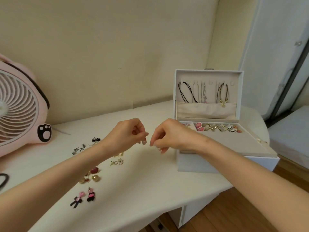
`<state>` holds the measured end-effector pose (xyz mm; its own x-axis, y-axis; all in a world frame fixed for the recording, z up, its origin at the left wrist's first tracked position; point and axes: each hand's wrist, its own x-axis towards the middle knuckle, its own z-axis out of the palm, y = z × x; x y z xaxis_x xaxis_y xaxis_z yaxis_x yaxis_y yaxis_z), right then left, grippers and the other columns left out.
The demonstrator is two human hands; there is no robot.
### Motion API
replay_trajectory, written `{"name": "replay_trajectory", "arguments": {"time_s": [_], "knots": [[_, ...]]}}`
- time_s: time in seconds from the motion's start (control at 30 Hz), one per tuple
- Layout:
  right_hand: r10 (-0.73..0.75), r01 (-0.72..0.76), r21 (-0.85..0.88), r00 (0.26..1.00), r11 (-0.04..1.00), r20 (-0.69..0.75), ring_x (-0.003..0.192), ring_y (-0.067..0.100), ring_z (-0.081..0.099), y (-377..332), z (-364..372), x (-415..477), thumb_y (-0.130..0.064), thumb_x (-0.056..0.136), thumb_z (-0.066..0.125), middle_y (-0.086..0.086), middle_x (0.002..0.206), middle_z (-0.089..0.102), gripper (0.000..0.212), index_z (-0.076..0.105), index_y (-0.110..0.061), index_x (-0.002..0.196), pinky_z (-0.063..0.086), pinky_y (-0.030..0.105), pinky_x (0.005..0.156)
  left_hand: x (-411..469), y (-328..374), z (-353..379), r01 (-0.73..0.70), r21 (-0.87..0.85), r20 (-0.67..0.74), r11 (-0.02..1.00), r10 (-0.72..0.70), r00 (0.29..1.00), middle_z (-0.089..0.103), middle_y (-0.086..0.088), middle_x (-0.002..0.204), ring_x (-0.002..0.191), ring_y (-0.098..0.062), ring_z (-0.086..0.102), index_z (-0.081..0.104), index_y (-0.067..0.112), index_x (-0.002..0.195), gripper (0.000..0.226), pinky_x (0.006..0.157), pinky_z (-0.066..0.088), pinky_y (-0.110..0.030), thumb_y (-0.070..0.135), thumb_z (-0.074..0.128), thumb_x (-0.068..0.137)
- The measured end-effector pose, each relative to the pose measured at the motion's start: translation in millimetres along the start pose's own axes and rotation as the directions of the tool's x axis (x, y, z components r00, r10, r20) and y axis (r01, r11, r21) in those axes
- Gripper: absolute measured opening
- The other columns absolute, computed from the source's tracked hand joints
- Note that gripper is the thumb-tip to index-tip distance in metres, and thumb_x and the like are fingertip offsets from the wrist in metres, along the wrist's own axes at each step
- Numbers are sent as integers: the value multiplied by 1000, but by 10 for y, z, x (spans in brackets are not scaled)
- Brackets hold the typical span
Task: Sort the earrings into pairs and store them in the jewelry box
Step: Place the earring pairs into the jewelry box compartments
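1. Left hand (128,133): raised above the tabletop (142,190), knuckles up. Its fingers (142,131) are curled narrow, with thumb and fingertips pinching a small pale earring (143,142) that hangs just below them.
2. Right hand (170,134): raised just beside the left hand but not touching it, in front of the jewelry box (209,163). Its fingers (156,139) are curled narrow, pinching a second small earring (158,148). This one is pale and sparkly; finer detail is too small to tell.
3. Jewelry box: white, on the right part of the tabletop, with its lid upright and open. Necklaces (203,93) hang inside the lid above a fabric pocket. The beige top tray holds a row of rings (215,128) along its far edge.
4. Loose earrings on the tabletop, left of the hands and under the left forearm:
   - silver twisted pair (78,149), side by side;
   - black pair (96,139), near the left wrist;
   - gold rhinestone pair (117,162), touching;
   - dark red stone earring (94,170);
   - gold dome earring (95,178), just below the red one;
   - pink-and-black bow pair (83,197), nearest the front edge.
5. Pink fan (20,108): at the far left, with a white grille and a paw print on its base.
6. Black hair tie (3,180): at the left edge, partly cut off by the frame.
7. Wooden floor (234,215): visible beyond the tabletop's right front corner.
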<state>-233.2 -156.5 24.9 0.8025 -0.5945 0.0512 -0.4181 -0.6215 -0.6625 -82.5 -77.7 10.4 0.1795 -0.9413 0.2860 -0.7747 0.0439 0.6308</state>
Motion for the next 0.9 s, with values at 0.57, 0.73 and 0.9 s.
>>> {"name": "replay_trajectory", "arguments": {"time_s": [0.57,0.73,0.9], "knots": [[125,-92,280,987,956,-102,52,10,64,520,-564,-213,5,84,63,17,70,64,8,65,10,90,56,20,55,291,392,451,-3,-218,115,976,29,993,71,-6,75,58,-4,61,57,5,81,11,60,48,-13,13,61,89],[140,-92,242,972,966,-190,58,14,62,703,-631,-230,7,82,62,16,76,65,10,67,1,89,56,24,55,346,395,536,12,-187,119,982,11,993,68,-2,69,56,-4,58,57,7,80,12,60,48,-15,15,61,88],[48,-48,3,997,999,-63,70,8,57,776,-726,-288,3,78,68,9,85,70,25,72,-22,80,47,24,70,361,389,561,29,-174,123,984,-7,992,66,2,66,55,-3,57,56,9,79,12,60,47,-16,15,60,89]]}}
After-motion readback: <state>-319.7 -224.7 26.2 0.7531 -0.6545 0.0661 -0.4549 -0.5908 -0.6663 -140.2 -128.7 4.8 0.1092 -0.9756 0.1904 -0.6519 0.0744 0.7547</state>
